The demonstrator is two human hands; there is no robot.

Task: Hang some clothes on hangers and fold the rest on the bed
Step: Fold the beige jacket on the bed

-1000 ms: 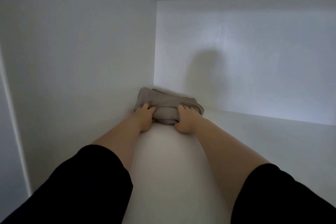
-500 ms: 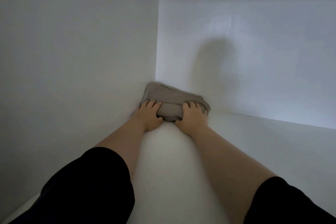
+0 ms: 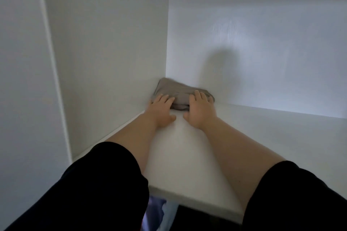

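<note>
A folded grey-brown garment (image 3: 178, 93) lies in the back left corner of a white wardrobe shelf (image 3: 187, 155). My left hand (image 3: 161, 110) lies flat with straight fingers on the garment's left front edge, thumb spread on the shelf. My right hand (image 3: 200, 111) lies flat the same way on its right front edge. Both arms reach far in, black sleeves near the camera.
The left side wall (image 3: 103, 62) and back wall (image 3: 253, 52) of the compartment close in the garment. The shelf stretches away to the right. Below the shelf's front edge, some bluish fabric (image 3: 155, 212) shows.
My fingers have straightened from gripping the garment's front edge to lying flat on it. The garment has been pushed into the corner. The view has pulled back, showing the shelf's front edge.
</note>
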